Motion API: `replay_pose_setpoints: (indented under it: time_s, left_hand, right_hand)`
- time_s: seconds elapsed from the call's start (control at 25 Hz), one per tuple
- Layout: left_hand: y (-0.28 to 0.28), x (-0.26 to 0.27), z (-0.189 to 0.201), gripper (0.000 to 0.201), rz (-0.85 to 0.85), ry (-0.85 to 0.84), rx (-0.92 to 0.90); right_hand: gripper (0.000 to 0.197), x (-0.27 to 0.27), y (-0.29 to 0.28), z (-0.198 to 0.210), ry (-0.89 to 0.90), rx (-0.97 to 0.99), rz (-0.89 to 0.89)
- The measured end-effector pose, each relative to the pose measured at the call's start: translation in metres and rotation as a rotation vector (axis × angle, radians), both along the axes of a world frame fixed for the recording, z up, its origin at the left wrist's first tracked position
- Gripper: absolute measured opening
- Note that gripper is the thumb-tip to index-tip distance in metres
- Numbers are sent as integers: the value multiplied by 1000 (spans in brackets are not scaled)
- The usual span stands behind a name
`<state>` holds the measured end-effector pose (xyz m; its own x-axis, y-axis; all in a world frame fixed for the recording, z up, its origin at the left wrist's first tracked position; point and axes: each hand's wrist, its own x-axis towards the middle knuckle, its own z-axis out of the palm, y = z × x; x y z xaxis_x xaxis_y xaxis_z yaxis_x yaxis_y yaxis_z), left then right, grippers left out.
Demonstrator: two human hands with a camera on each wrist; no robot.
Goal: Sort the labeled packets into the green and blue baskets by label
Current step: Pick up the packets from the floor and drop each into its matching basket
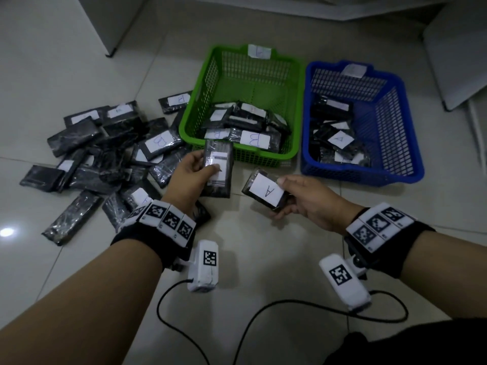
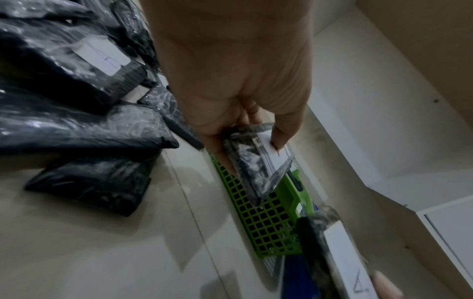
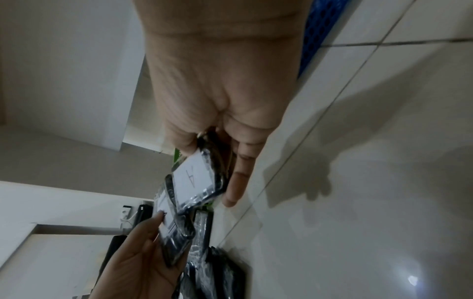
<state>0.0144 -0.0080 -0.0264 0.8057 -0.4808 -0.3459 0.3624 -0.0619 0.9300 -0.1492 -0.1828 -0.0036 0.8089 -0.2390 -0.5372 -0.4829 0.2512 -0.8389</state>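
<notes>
The left hand's thumb [image 1: 208, 172] covers part of the printed label on its packet [image 1: 218, 172], so its letter cannot be read. The tag on the green basket's far rim [image 1: 259, 51] and the one on the blue basket [image 1: 353, 70] are too blurred to read. Many packets in the floor pile [image 1: 100, 159] lie overlapped or face down, labels hidden. In the left wrist view, the "A" packet [image 2: 340, 257] is cut off by the bottom edge.

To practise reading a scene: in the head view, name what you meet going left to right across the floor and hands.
Packet pile → left hand with its packet → A packet → right hand → blue basket.
</notes>
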Motion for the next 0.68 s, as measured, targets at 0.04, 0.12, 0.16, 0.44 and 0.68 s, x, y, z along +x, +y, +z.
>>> replay_pose_setpoints:
  time_s: [0.04, 0.12, 0.16, 0.44, 0.68]
  left_hand:
    - [-3, 2, 1, 33, 1, -6, -20]
    - [-7, 3, 4, 37, 2, -11, -48]
    - [-9, 3, 7, 39, 2, -11, -55]
    - [-23, 14, 20, 55, 62, 4, -130]
    - [-65, 22, 29, 43, 167, 21, -157]
  right_hand:
    - [22, 4, -3, 3, -23, -6, -13]
    - [17, 12, -11, 10, -64, -29, -42]
    - [16, 18, -15, 15, -79, -52, -45]
    - [35, 77, -56, 39, -29, -358, -42]
    - [26, 87, -82, 26, -67, -383, -206]
